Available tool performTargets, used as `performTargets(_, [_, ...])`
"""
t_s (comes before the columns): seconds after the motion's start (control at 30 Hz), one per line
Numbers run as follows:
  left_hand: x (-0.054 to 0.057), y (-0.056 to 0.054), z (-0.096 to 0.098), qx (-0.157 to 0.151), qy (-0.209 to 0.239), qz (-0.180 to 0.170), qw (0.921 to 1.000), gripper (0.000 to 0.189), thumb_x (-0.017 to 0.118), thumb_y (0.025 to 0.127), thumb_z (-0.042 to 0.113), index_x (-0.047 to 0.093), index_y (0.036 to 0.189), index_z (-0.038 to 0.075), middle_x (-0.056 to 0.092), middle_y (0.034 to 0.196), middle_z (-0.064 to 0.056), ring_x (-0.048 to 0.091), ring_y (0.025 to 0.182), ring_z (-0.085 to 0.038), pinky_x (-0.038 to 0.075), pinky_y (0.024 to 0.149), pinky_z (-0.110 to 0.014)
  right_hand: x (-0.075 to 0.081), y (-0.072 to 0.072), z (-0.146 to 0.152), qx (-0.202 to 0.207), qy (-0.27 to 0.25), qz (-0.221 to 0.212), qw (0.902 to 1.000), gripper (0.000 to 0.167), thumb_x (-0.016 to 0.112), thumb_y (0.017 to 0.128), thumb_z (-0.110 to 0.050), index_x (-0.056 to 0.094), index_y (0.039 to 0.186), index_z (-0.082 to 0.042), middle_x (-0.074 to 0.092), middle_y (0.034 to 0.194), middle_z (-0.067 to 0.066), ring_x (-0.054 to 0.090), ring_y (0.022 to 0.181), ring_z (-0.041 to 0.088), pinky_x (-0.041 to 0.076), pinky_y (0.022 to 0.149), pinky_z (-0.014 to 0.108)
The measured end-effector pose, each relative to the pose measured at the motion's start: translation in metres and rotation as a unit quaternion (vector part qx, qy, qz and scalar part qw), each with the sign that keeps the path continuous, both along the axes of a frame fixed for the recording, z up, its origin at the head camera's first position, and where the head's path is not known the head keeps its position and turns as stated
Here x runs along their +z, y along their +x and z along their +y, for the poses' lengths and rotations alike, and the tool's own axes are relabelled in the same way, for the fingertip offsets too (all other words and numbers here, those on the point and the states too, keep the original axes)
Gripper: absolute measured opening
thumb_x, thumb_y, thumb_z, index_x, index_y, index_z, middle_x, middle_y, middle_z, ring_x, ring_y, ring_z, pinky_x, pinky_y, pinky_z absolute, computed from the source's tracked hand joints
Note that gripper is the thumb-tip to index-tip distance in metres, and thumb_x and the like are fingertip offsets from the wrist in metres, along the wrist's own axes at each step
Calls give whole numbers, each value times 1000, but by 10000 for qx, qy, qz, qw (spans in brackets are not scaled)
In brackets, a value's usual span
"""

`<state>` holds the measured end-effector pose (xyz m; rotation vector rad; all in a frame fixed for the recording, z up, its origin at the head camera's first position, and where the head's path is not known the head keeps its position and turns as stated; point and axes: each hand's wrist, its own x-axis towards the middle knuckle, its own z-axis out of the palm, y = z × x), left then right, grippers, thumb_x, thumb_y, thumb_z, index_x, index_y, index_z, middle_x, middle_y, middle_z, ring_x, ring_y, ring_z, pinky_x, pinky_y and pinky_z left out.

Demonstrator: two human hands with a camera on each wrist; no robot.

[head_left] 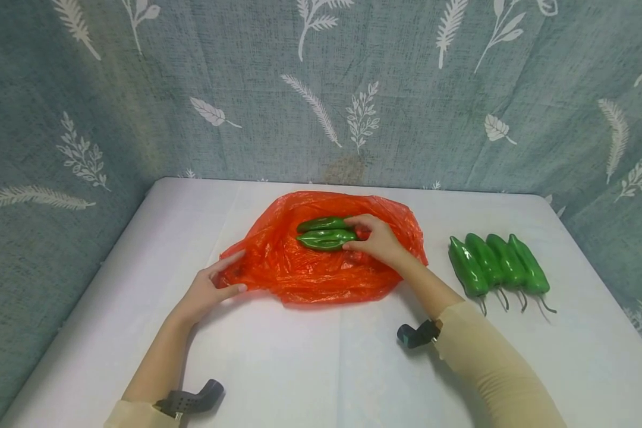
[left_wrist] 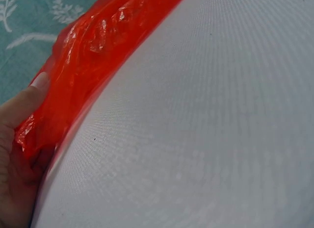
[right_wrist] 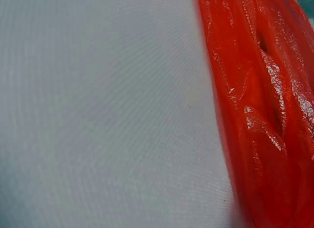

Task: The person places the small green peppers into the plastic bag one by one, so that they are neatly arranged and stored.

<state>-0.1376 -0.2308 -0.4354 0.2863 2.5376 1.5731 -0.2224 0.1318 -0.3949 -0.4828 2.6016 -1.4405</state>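
Observation:
A crumpled red plastic bag (head_left: 321,285) lies spread on the white table. Two glossy green peppers (head_left: 325,239) lie side by side on it, pointing left. My right hand (head_left: 377,241) reaches over the bag and holds the peppers' right ends, thumb at the nearer one, fingers at the farther one. At the bag's left end, my left hand (head_left: 205,294) holds the plastic between thumb and fingers. The left wrist view shows some fingers of that hand through the red film. In the right wrist view only the bag (right_wrist: 265,115) and tabletop appear; the hand is out of frame.
Several more green peppers (head_left: 505,264) lie in a row right of the bag, their stems toward me. The white table (head_left: 310,362) ends at a grey-green curtain (head_left: 246,107) with white leaf prints, behind and at both sides.

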Motion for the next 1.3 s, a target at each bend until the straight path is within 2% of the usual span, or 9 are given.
performTargets(0.3, [-1, 0, -1, 4, 63, -2, 10000, 72, 73, 81, 32, 39, 145, 24, 39, 147, -7, 33, 135, -28, 28, 107, -59, 9, 6, 0, 14, -217, -15, 9998, 56, 78, 79, -19, 56, 130, -11, 54, 129, 9, 52, 116, 29, 48, 96, 44])
performTargets(0.5, [-1, 0, -1, -45, 126, 16, 9999, 71, 72, 82, 30, 40, 145, 24, 39, 147, -6, 32, 135, -28, 27, 108, -60, 14, 13, 3, 118, -562, 237, 9981, 60, 78, 78, -19, 53, 132, -8, 55, 129, 14, 52, 116, 32, 46, 97, 48])
performTargets(0.83, [-1, 0, -1, -86, 129, 99, 9998, 72, 73, 82, 30, 39, 145, 23, 40, 147, -6, 34, 134, -27, 30, 107, -58, 22, 24, 12, 66, -763, 497, 9958, 57, 76, 80, -16, 53, 131, -8, 56, 129, 16, 52, 117, 34, 42, 100, 54])
performTargets(1.03, [-2, 0, -2, -125, 140, 163, 9997, 69, 71, 83, 28, 39, 145, 25, 40, 147, -5, 33, 134, -27, 25, 108, -61, 25, 30, 19, 190, -1001, 697, 9924, 56, 76, 81, -14, 53, 132, -8, 54, 132, 16, 51, 118, 38, 40, 100, 57])
performTargets(1.2, [-2, 0, -2, -128, 141, 121, 9997, 69, 71, 83, 29, 40, 145, 27, 40, 147, -4, 33, 134, -26, 25, 108, -61, 29, 38, 27, 198, -1155, 732, 9904, 55, 74, 81, -9, 53, 131, -5, 53, 131, 20, 51, 118, 38, 40, 99, 56])
performTargets(1.3, [0, 1, -2, -115, 155, 94, 9998, 69, 71, 83, 29, 40, 145, 26, 40, 147, -4, 33, 134, -26, 26, 108, -61, 30, 44, 33, 180, -1240, 665, 9899, 55, 74, 80, -6, 53, 131, -4, 54, 130, 21, 52, 118, 35, 42, 100, 51])
